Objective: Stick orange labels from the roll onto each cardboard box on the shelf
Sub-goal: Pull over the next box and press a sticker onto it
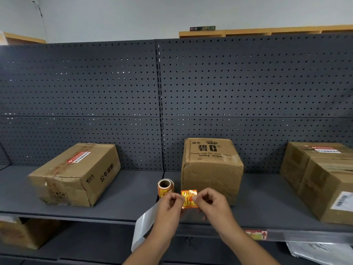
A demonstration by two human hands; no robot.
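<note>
One orange label point(189, 198) between two hands' fingers point(194, 197); three boxes point(211, 171) shelved.

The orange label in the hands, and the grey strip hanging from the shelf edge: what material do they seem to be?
The orange label, held between the left hand and the right hand, looks like glossy coated paper or film: it shows bright glare patches. The grey strip looks like smooth release liner, probably waxed paper: plain, slightly shiny, curling freely. Neither can be told for certain.
</note>
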